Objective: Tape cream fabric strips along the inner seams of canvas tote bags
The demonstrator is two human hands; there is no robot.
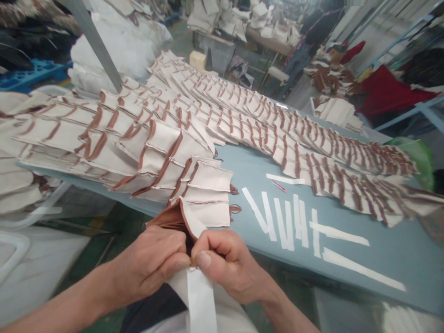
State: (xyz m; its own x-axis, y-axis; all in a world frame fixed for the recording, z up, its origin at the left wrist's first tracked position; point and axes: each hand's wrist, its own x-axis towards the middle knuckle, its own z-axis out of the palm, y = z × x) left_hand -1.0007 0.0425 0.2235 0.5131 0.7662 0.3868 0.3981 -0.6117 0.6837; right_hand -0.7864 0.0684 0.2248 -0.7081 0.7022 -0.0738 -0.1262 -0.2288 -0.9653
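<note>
At the near table edge, my left hand (157, 259) and my right hand (225, 263) are closed side by side, pinching a cream sewn piece with brown lining (199, 224). Its top gapes open and shows the brown inside. Both thumbs press close together at its edge. A white strip (201, 300) hangs just below the thumbs toward my lap; whether the fingers also grip it is hidden. Directly beyond my hands lie overlapping rows of similar cream pieces (208, 178), some with brown cords at their ends.
On the blue-grey table (246, 162), several loose white strips (286, 222) lie to the right with a small pink-handled tool (278, 186). Long rows of cream pieces (239, 125) run across the back. A grey post (100, 46) rises at the far left; a person (312, 27) stands beyond.
</note>
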